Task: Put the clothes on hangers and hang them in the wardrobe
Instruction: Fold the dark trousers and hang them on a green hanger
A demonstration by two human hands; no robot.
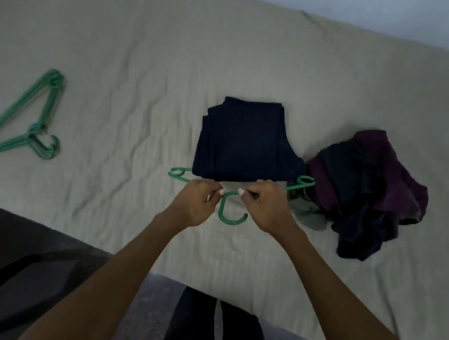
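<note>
Both bare forearms reach forward and converge, wrists level. The left hand (196,201) and right hand (265,204) sit close together, knuckles up, fingers curled in a pinch, fingertips almost meeting between the 2 hands.

At frame centre, a green hanger (232,215) is gripped near its hook by the left hand (197,203) and right hand (264,206), under a folded navy garment (244,141). Spare hangers (23,121) are seen left; crumpled clothes (367,193) right, on the bed (145,64).
</note>
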